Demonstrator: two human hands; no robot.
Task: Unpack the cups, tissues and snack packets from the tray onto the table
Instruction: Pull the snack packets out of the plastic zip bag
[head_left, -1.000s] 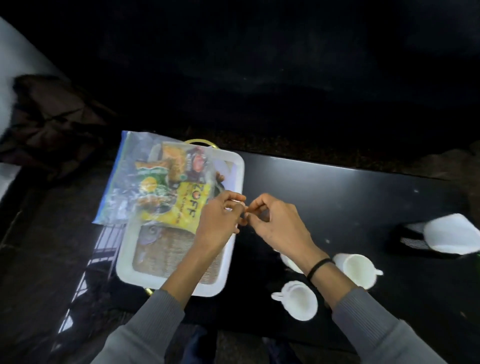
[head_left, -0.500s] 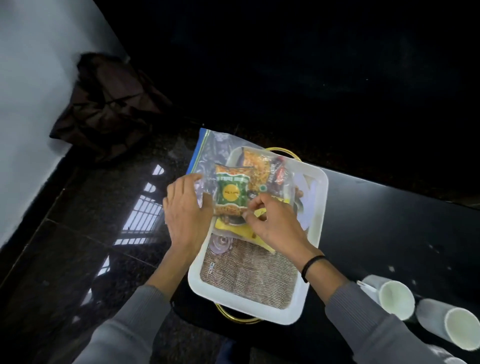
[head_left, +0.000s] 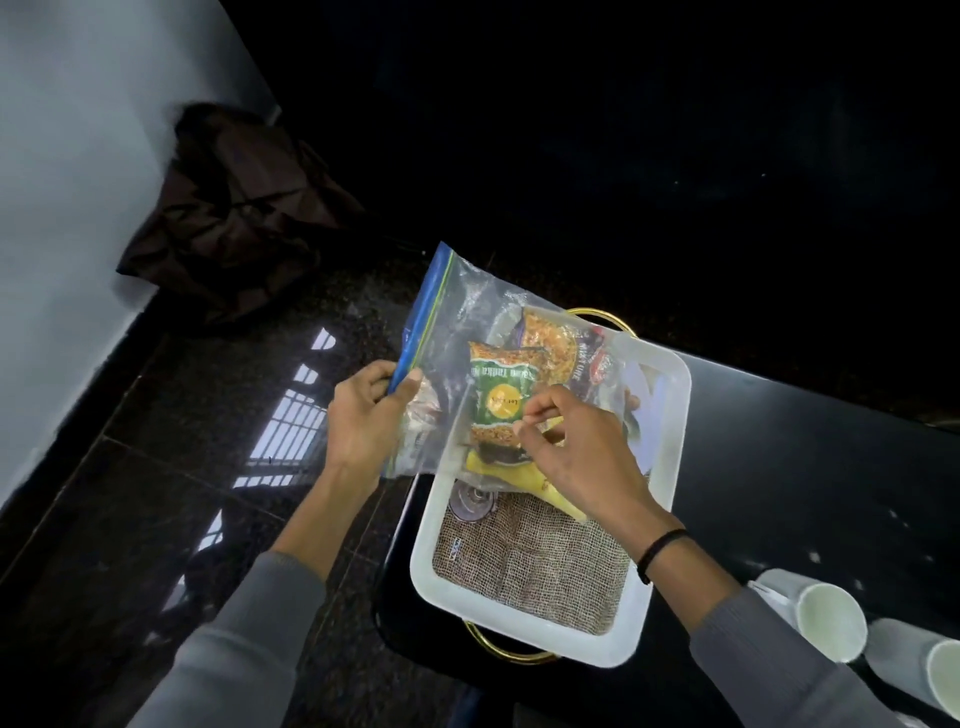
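Observation:
A clear zip bag (head_left: 457, 306) with a blue seal strip holds several snack packets, a green and orange one (head_left: 498, 389) in front. The bag lies over the far end of a white tray (head_left: 524, 636) with gold handles on the black table (head_left: 795, 467). My left hand (head_left: 363, 421) grips the bag's blue sealed edge. My right hand (head_left: 576, 447) pinches the bag's plastic over the green packet. A yellow packet (head_left: 498, 467) shows under it. Two white cups (head_left: 826, 621) lie on the table at the right.
A woven mat (head_left: 524, 566) lines the tray's floor, with a small round metal thing (head_left: 470, 506) on it. A dark cloth bundle (head_left: 234, 213) lies on the glossy floor by the white wall (head_left: 67, 208). The table's left edge runs just beside the tray.
My left hand has slid from on top of the bag to grip its blue edge. My right hand has stayed on the green packet. The view has shifted left; one cup has left the frame.

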